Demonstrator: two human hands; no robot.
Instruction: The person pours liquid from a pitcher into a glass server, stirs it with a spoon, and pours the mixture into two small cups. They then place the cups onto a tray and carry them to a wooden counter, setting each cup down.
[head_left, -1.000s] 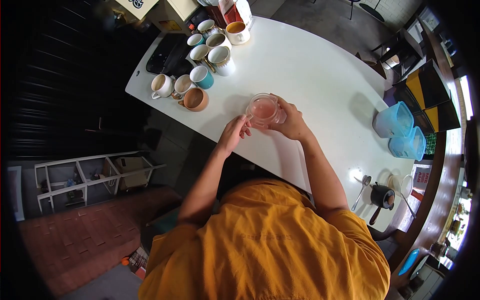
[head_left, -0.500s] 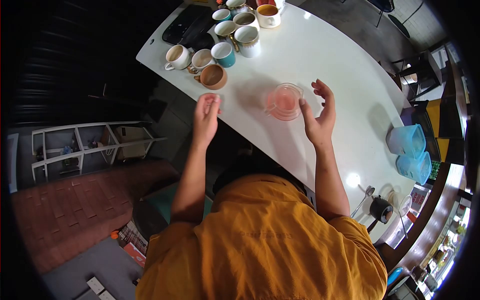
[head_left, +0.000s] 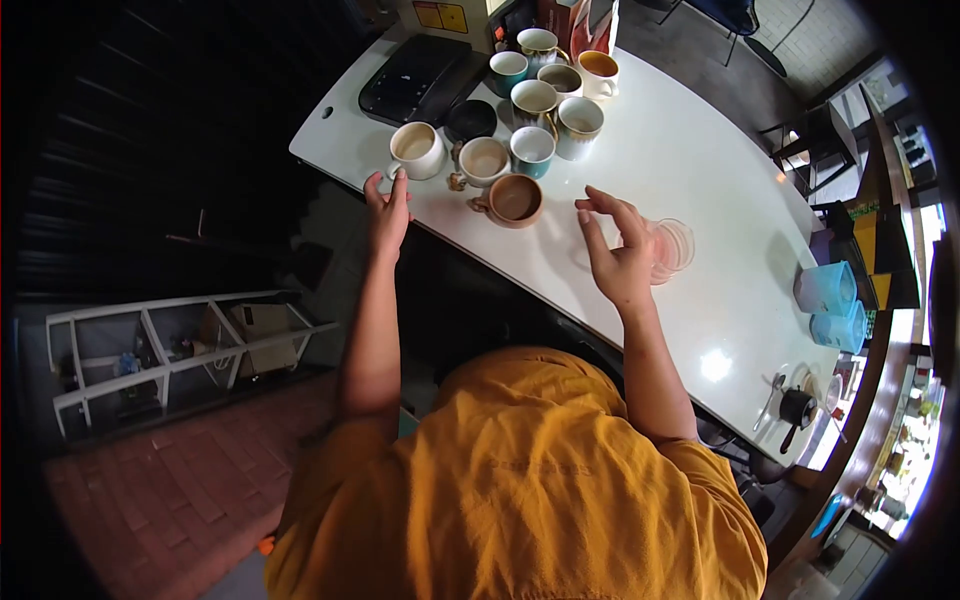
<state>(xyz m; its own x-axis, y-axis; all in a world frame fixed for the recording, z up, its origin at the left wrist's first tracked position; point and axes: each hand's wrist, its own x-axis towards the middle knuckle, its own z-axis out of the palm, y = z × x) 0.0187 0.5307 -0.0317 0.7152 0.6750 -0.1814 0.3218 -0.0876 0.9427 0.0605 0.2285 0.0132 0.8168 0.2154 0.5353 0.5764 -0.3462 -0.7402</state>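
My left hand (head_left: 388, 218) is at the table's near edge, its fingertips close beside the handle of a cream mug (head_left: 418, 150); whether they touch is unclear. Its fingers are apart. Over the white table (head_left: 720, 180), my right hand (head_left: 620, 250) has its thumb and fingers spread with nothing between them. Just behind and to the right of it, partly covered, stands a pink glass cup (head_left: 674, 250). A brown mug (head_left: 515, 201) sits between my hands, next to a beige mug (head_left: 484, 161) and a teal mug (head_left: 532, 151).
Several more mugs stand behind, among them one with an amber inside (head_left: 598, 72). A black device (head_left: 415, 78) lies at the back left. Two blue containers (head_left: 826, 288) stand at the right edge, with a small dark pot (head_left: 797, 407) and a spoon (head_left: 769, 400) nearer me.
The view has turned, so the table's things appear farther right. My left hand has come close to the cream mug, and my right hand has passed from the pink cup's right side to its left.
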